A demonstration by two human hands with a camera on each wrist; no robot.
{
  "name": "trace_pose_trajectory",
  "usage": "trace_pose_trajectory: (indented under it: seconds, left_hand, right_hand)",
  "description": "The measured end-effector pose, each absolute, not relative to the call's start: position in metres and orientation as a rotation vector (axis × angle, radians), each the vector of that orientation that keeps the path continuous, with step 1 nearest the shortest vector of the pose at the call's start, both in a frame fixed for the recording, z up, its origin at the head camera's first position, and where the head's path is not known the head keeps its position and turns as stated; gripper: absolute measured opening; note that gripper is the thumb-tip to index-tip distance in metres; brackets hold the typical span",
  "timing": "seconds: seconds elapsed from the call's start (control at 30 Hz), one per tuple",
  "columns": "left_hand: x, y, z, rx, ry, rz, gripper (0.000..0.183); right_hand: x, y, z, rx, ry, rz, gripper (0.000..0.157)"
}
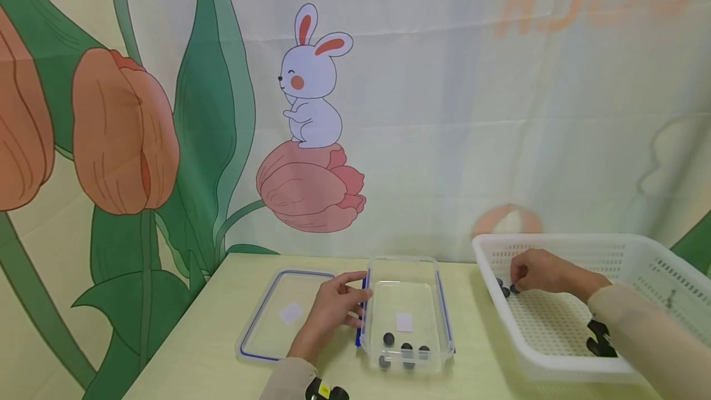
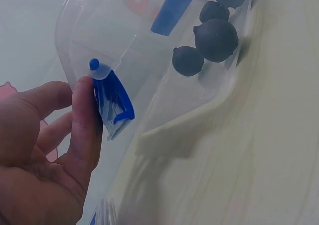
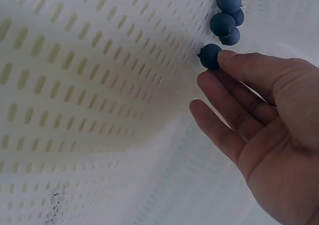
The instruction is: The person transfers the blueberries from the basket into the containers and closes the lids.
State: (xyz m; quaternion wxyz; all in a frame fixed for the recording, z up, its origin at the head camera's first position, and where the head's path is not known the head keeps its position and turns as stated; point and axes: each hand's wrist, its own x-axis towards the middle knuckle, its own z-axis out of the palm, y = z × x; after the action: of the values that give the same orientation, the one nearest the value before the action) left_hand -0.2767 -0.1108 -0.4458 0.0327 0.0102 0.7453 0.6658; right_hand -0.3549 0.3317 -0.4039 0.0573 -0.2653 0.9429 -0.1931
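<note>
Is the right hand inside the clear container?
No, the right hand is inside the white basket, its fingers at a small dark blue ball.

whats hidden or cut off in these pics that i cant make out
- Right wrist view: one side of the pinched ball, covered by the right hand's thumb.
- Head view: part of the white basket, behind the sleeve and past the right edge.
- Left wrist view: part of the clear container, beyond the top edge.
- Head view: any writing on the white label, too small.

Pale beige sleeves [image 1: 644, 326] worn on both sides, black gadgets [image 1: 602, 348] carried alongside, yellow label [image 1: 324, 389] spotted on the left one.
</note>
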Motion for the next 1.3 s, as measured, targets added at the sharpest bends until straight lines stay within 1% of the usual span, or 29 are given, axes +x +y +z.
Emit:
trace_pose_trajectory:
  seconds: [0.2, 0.47, 0.8, 1.07, 1.3]
  left_hand:
    - [-0.276, -0.111, -0.445, 0.035, 2.288, 2.053, 0.047]
    - [-0.276, -0.110, -0.444, 0.020, 2.300, 2.048, 0.048]
    - [-0.275, -0.110, -0.444, 0.031, 2.290, 2.058, 0.047]
    - [-0.276, -0.109, -0.444, 0.019, 2.293, 2.051, 0.047]
    - [-0.275, -0.108, -0.444, 0.021, 2.306, 2.050, 0.049]
  right_hand:
    - [-0.356, 0.332, -0.405, -0.776, 2.833, -0.593, 0.013]
    - [-0.357, 0.333, -0.403, -0.792, 2.802, -0.596, 0.012]
    - [-0.347, 0.331, -0.381, -0.756, 2.823, -0.746, 0.006]
    - [-0.331, 0.326, -0.356, -0.741, 2.945, -0.804, 0.016]
    - [-0.313, 0.310, -0.337, -0.794, 3.017, -0.903, 0.018]
